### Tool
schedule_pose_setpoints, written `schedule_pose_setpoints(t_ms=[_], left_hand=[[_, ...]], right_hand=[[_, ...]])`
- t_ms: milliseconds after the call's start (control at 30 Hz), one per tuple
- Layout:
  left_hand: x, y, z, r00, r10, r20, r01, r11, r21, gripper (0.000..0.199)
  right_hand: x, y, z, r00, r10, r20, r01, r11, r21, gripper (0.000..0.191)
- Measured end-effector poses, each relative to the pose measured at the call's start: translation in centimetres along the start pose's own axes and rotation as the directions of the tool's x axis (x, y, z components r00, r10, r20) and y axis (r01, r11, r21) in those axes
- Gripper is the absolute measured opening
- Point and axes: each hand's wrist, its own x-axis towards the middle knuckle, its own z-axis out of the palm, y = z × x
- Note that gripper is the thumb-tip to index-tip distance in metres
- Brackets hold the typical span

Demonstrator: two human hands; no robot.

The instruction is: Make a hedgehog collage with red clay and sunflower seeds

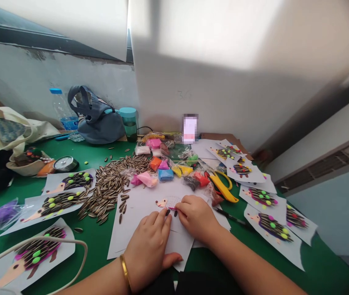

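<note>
A sheet of white paper [137, 209] lies in front of me with a small hedgehog drawing, its face [161, 203] peach-coloured and its back dotted. A thin strip of magenta modelling clay [172, 209] runs along the lower edge of the hedgehog, above dark feet. My left hand [150, 243] rests flat on the paper, fingers stretched out, tips near the feet; a gold bangle circles that wrist. My right hand [196, 217] has its fingertips pinched at the strip's right end, hiding part of the drawing. Left of the paper spreads a heap of sunflower seeds [109, 184].
Bags of coloured clay [166, 175] lie behind the paper, beside yellow-handled scissors [223, 186] and a black pen [230, 216]. Hedgehog pictures with seed spines, including one card [273, 229], lie on both sides. A phone [189, 129], cup [128, 123] and bag [100, 123] stand behind.
</note>
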Motion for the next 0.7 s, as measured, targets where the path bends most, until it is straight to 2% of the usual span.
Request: schedule_pose_setpoints(t_ms=[367, 700], left_hand=[[0.08, -0.25, 0.19, 1.0, 0.002, 0.015, -0.002, 1.0, -0.001, 0.085], [0.17, 0.03, -0.19, 0.999, -0.015, 0.035, 0.014, 1.0, 0.015, 0.084]], right_hand=[[0.0, -0.26, -0.11, 1.0, 0.005, 0.026, -0.006, 0.999, 0.039, 0.016], [0.26, -0.54, -0.24, 1.0, 0.011, 0.012, -0.011, 1.0, -0.028, 0.013]])
